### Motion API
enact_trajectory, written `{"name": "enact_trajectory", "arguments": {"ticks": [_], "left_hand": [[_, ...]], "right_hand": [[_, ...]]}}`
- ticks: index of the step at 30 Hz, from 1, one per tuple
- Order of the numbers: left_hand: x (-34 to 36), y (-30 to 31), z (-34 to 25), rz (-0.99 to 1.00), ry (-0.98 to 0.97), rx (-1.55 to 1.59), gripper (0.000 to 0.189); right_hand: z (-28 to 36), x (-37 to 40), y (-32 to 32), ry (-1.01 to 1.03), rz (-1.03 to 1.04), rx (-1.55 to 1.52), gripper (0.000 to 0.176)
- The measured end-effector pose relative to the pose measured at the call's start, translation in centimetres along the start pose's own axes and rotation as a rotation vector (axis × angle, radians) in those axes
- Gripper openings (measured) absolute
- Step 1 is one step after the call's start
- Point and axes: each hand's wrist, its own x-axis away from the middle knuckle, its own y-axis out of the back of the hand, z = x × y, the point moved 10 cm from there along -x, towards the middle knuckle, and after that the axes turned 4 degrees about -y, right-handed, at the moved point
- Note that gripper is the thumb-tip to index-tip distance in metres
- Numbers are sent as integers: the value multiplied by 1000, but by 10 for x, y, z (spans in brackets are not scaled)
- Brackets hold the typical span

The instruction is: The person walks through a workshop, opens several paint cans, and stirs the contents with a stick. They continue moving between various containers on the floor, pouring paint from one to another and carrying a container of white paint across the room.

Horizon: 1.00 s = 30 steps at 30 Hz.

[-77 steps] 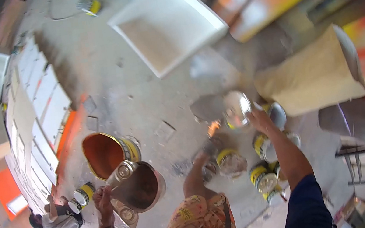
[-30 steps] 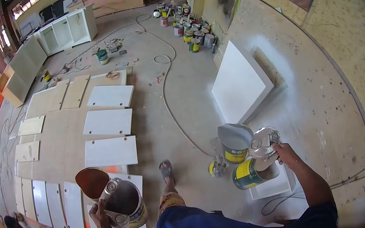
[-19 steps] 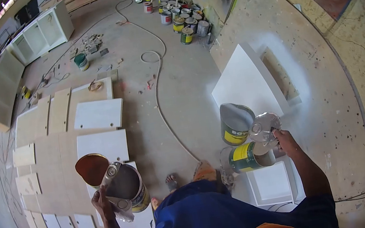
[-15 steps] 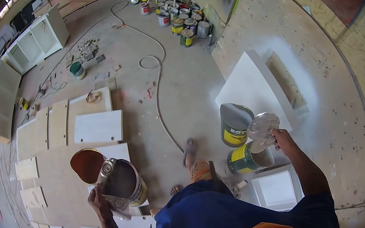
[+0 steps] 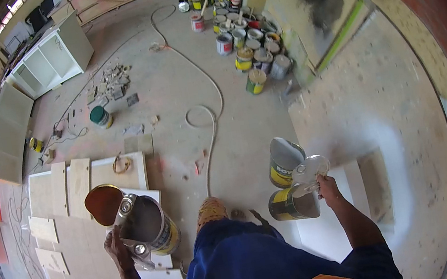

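Note:
My left hand (image 5: pixel 117 249) grips a cluster of open paint cans (image 5: pixel 145 227) with yellow labels; one of them (image 5: pixel 103 203) shows an orange-brown inside, and loose round lids hang against them. My right hand (image 5: pixel 327 188) carries two more open cans, one upper (image 5: pixel 283 160) and one lower (image 5: pixel 292 203), with a shiny round lid (image 5: pixel 309 170) held above them. Both loads hang at about waist height over the concrete floor. My blue shorts (image 5: pixel 241 258) and one foot (image 5: pixel 211 209) show between them.
Pale cut boards (image 5: pixel 72 188) lie in rows on the floor at the left. A white panel (image 5: pixel 337 220) lies by my right side. A hose (image 5: pixel 211 124) snakes across the floor. Several paint cans (image 5: pixel 246 38) stand by the far wall. White cabinet carcasses (image 5: pixel 49 58) stand at far left.
I have walked forward across the floor with all the cans still in both hands. The can cluster by the wall is nearer and the white panel has slid behind my right side.

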Motion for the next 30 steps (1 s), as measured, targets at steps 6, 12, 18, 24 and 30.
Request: {"name": "enact_trajectory", "arguments": {"ticks": [6, 12, 18, 24, 30], "left_hand": [[-159, -120, 14, -20, -22, 13, 28], [-327, -255, -30, -62, 20, 74, 29], [-513, -372, -104, -5, -52, 28, 32], [-686, -489, -175, -40, -111, 11, 32], [-841, -571, -245, -78, -95, -36, 28]], "right_hand": [[166, -154, -31, -4, -28, 41, 30], [353, -265, -69, 29, -97, 76, 29], [515, -411, -120, 46, -49, -39, 27], [662, -573, -210, -7, -66, -39, 25], [866, -688, -314, 6, 9, -35, 28]]}}
